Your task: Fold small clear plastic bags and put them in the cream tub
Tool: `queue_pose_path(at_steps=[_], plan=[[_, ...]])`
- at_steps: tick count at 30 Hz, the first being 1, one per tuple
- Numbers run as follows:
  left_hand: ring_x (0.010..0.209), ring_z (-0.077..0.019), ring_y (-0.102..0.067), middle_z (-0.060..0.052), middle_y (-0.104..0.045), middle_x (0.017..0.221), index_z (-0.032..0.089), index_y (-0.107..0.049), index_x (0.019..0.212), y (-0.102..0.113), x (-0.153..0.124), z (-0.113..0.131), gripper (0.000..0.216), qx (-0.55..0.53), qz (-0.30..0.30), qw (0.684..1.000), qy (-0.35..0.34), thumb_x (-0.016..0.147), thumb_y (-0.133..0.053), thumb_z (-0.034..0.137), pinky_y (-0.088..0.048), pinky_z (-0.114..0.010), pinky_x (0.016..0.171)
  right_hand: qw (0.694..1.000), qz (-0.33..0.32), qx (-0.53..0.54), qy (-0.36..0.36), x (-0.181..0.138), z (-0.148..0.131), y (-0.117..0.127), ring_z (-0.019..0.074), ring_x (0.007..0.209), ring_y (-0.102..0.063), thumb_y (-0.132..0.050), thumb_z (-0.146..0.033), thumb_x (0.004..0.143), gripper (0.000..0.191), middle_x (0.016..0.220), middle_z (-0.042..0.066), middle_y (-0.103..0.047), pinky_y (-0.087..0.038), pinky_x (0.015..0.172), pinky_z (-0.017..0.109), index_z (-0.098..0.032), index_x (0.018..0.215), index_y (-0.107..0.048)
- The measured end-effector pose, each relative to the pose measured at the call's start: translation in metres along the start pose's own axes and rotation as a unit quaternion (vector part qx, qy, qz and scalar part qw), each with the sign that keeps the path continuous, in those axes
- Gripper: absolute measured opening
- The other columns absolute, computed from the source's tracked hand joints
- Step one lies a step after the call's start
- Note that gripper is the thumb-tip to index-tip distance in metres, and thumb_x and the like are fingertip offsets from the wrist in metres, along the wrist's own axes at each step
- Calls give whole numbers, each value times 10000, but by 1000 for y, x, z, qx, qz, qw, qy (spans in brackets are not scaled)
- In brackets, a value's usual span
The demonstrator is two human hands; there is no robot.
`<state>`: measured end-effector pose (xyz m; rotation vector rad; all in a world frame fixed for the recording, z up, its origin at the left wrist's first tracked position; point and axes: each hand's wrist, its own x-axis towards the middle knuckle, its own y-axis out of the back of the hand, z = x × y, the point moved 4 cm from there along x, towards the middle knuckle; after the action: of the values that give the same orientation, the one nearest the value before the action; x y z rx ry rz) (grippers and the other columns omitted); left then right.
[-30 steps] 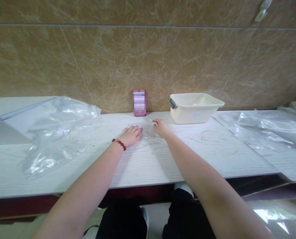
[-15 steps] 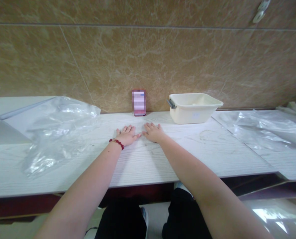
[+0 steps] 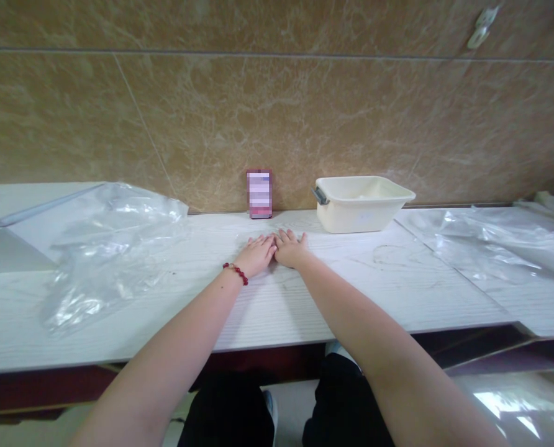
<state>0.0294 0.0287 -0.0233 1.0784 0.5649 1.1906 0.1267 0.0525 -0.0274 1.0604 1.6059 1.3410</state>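
Observation:
My left hand (image 3: 258, 254), with a red bead bracelet on its wrist, lies flat on the white table (image 3: 305, 298) with its fingers stretched forward. My right hand (image 3: 290, 247) lies flat right beside it, the two hands touching side by side. Both press on a small clear plastic piece (image 3: 251, 237) that is hard to make out against the table. A small pink phone (image 3: 259, 194) stands against the wall just beyond my hands.
A cream plastic tub (image 3: 361, 202) with a grey handle stands at the back right of my hands. A crumpled clear plastic sheet (image 3: 113, 248) lies to the left, another clear sheet (image 3: 500, 242) to the right. A brown marble wall (image 3: 277, 112) closes the back.
A second ago my right hand pinched the clear plastic's corner while the left held it down. Both hands then went flat, and now have slid together until they touch.

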Motion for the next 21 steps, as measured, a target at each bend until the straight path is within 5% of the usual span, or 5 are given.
queue_pose_path(at_steps=[10, 16, 21], plan=[[1224, -268, -162, -91, -253, 1332, 248, -399, 1184, 3, -6, -21, 469, 51, -3, 992, 112, 771, -321, 456, -44, -492, 944, 999, 9, 23, -39, 4, 8, -2, 293, 1227, -6, -156, -480, 794, 516, 1369, 0, -94, 72, 829, 639, -317, 1283, -169], [1228, -296, -120, -131, -211, 1341, 222, -336, 1231, 5, -11, -25, 597, 94, -3, 983, 160, 736, -286, 551, -33, -512, 936, 986, 79, 10, -146, -3, 36, 18, 339, 1205, -59, -276, -432, 788, 526, 1311, 132, -231, 8, 818, 648, -200, 1260, -276], [1228, -303, -104, -164, -174, 1345, 190, -253, 1272, 6, -13, -20, 686, 160, -30, 972, 171, 723, -208, 598, -60, -519, 928, 992, 111, 4, 52, -18, 39, 40, 268, 1044, -366, -464, -431, 694, 381, 1089, 86, -477, -256, 843, 471, -253, 1022, -541]])
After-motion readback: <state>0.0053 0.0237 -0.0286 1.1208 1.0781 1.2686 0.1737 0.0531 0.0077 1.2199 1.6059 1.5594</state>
